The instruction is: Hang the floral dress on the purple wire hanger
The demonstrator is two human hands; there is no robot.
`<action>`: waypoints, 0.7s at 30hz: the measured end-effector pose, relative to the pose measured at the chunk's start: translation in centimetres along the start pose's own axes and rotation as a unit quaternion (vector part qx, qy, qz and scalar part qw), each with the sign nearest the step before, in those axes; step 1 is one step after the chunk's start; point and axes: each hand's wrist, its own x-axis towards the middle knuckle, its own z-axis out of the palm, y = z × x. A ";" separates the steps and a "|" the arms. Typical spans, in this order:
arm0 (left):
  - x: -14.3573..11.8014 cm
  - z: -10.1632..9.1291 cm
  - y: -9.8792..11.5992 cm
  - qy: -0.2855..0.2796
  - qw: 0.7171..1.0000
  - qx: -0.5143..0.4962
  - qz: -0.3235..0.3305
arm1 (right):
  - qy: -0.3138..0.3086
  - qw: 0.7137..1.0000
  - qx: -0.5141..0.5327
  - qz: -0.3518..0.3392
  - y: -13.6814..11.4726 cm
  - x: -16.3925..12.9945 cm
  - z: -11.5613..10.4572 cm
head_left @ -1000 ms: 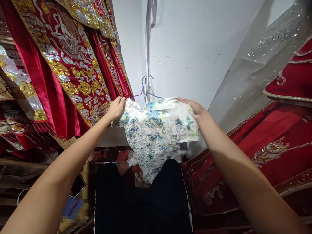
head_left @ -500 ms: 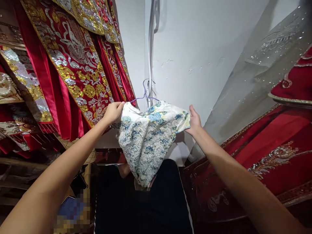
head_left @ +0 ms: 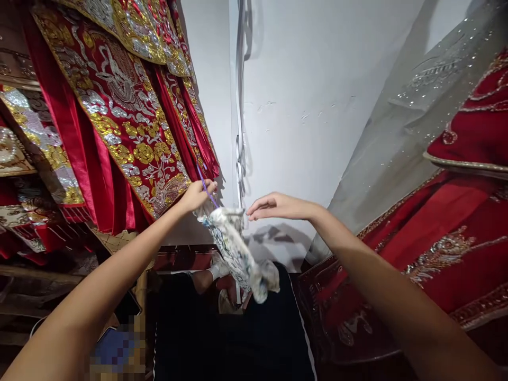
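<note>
My left hand (head_left: 197,194) is closed on a purple wire hanger (head_left: 205,182), whose upper end rises above the fingers. From the hanger droops a white short-sleeved top (head_left: 234,243) with blue-green floral patterning. It is turned edge-on and slightly blurred, its lower end swung to the right above my dark-clothed legs (head_left: 222,338). Beside the garment's upper edge is my right hand (head_left: 273,206), palm down with loosely bent fingers and nothing gripped. Its fingertips come close to the fabric; whether they touch it I cannot tell.
Red embroidered garments with gold and silver sequins (head_left: 135,121) hang at the left. A white wall (head_left: 301,132) with a vertical white strip (head_left: 240,79) stands ahead. To the right are sheer sparkly fabric (head_left: 420,100) and beaded red clothing (head_left: 448,222). A phone-like blue object (head_left: 113,344) lies lower left.
The top was spread facing me between both hands; now it is turned sideways and hangs lower. My left hand has shifted onto the hanger. My right hand has released the sleeve and moved left.
</note>
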 end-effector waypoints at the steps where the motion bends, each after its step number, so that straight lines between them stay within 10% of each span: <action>1: -0.5 0.5 0.4 -0.021 0.999 -0.039 0.017 | 0.051 0.996 -0.076 0.008 1.3 0.4 0.5; 7: -3.1 3.0 6.6 -0.067 0.971 -0.177 0.149 | 0.250 0.895 -0.360 -0.080 7.7 4.6 5.8; 13: -3.9 3.2 12.0 -0.059 0.947 -0.275 0.154 | 0.401 0.825 -0.377 -0.130 7.5 5.9 7.8; 18: -2.0 1.4 9.5 -0.121 0.946 -0.290 0.083 | 0.405 0.808 -0.402 -0.146 7.4 3.1 5.0; 21: -2.5 1.0 5.8 -0.052 0.964 -0.256 -0.046 | 0.444 0.788 -0.416 -0.095 7.9 0.8 3.0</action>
